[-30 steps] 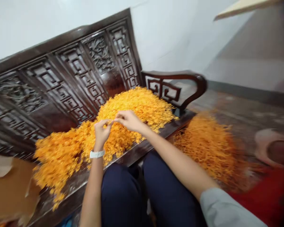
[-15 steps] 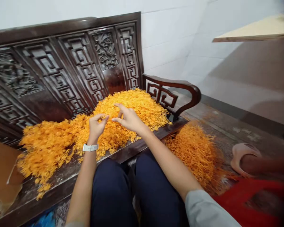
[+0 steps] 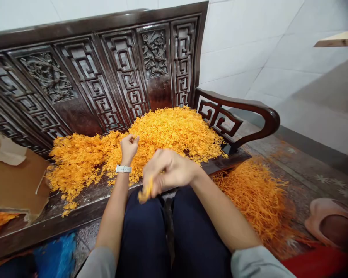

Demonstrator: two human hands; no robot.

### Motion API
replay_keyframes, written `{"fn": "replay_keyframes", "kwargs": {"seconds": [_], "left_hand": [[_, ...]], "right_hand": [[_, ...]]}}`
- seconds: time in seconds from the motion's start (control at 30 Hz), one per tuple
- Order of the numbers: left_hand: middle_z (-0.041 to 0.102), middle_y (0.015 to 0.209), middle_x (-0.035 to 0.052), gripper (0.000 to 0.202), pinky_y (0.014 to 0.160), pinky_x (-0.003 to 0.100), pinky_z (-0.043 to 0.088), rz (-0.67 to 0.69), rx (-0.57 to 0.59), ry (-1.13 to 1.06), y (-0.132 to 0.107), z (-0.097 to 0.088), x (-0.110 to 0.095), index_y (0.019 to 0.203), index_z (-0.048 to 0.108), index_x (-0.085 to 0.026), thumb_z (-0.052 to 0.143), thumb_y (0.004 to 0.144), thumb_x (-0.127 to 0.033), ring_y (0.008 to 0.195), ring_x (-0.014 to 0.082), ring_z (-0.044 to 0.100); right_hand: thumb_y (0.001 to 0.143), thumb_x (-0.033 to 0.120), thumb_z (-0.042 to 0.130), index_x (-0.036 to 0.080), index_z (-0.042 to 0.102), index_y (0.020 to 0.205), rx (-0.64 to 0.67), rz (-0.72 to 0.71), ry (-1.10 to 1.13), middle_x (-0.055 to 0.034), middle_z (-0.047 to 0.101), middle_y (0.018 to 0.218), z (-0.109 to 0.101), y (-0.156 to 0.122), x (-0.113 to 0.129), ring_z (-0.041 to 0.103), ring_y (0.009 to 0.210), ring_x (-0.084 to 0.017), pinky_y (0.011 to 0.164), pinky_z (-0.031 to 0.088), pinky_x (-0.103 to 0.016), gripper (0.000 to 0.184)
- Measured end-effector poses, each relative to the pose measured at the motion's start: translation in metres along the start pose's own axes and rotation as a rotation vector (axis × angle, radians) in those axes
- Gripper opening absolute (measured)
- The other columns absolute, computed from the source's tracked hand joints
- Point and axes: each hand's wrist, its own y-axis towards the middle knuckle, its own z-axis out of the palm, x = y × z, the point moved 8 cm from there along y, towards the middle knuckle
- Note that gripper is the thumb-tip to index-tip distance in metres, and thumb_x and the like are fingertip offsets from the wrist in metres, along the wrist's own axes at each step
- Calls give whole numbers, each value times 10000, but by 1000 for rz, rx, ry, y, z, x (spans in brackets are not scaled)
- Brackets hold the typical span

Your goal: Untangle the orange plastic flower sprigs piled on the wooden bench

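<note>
My right hand [image 3: 171,168] is raised above my knees, blurred by motion, its fingers closed on a small orange plastic-looking piece [image 3: 146,192]. Farther off, my left hand [image 3: 129,148] is closed in a pinch in front of the heap. Whatever its fingertips hold, if anything, is too small to make out. Behind both hands a large heap of small, spindly orange pieces [image 3: 174,129] lies on the seat of a dark carved wooden bench [image 3: 84,210]. A lower spread of the same pieces [image 3: 75,160] reaches to the left.
A cardboard box [image 3: 20,181] stands on the bench at left. Thin orange strands [image 3: 255,197] are piled on the floor beyond the curved armrest [image 3: 266,116]. A person's foot in a pink slipper [image 3: 330,220] and something red [image 3: 321,262] are at right; blue plastic [image 3: 58,251] lies below.
My right hand has come down and toward me, from open fingers to a grip on an orange piece. The left hand keeps its pinch near the heap. The view has shifted left.
</note>
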Motion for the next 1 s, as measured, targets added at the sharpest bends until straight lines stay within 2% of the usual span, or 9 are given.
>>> {"fn": "replay_keyframes", "kwargs": {"seconds": [0.07,0.1,0.2,0.27,0.47,0.6,0.77,0.9,1.0], "left_hand": [[309,512,-73,478,538,271,260,-17,-6,-9,-3,-2,8,564,388,-229,746,844,-376,517,121,290],[309,516,-72,489,535,269,264,-17,-4,-16,-4,-2,9,578,384,-233,737,866,-410,517,122,298],[326,535,-65,495,533,270,267,-3,-7,-63,-7,1,2,613,405,-233,717,908,-478,525,124,323],[320,544,-62,502,531,277,248,24,-23,-69,-7,2,-7,617,404,-229,701,927,-489,523,121,309],[539,592,-3,261,643,325,317,320,124,152,-13,17,-46,636,597,-205,709,865,-259,600,169,460],[608,605,39,269,695,361,328,457,210,235,-22,28,-62,599,642,-205,699,861,-217,652,206,521],[768,771,53,218,743,359,381,439,172,122,-22,20,-69,847,809,-223,674,974,-339,679,193,605],[775,778,53,200,762,358,403,398,127,116,-19,15,-63,813,803,-218,707,937,-342,691,197,615],[731,745,40,192,714,330,414,295,91,43,-14,11,-46,768,761,-210,703,906,-329,680,190,591]], "right_hand": [[813,476,872,149,768,866,153,80,67,-63,746,759,7,-4,-6,652,633,-130,619,530,-264,347],[797,521,870,162,759,850,19,82,109,-37,718,708,-11,-3,-10,604,579,-112,574,503,-250,379],[833,583,798,197,720,912,-783,50,241,44,584,632,-97,-22,-35,407,501,-68,492,371,-224,402],[868,509,771,187,702,1046,-1027,118,250,55,560,668,-120,-34,-56,357,513,-65,491,303,-231,374],[898,410,769,212,647,1286,-821,165,-332,65,511,649,-105,-16,-54,429,598,-121,582,335,-277,453],[957,318,679,200,699,1096,-785,133,-612,20,587,751,-106,-17,-47,486,675,-133,671,377,-300,183],[996,361,623,195,627,1042,-987,143,-736,44,547,662,-125,-36,-41,461,603,-132,656,347,-303,173],[1007,282,570,188,614,937,-867,146,-864,-3,625,730,-115,-29,-34,515,645,-142,692,371,-305,125],[968,181,560,182,655,936,-649,86,-892,-41,700,824,-81,-15,-18,592,713,-153,731,421,-305,101]]}}
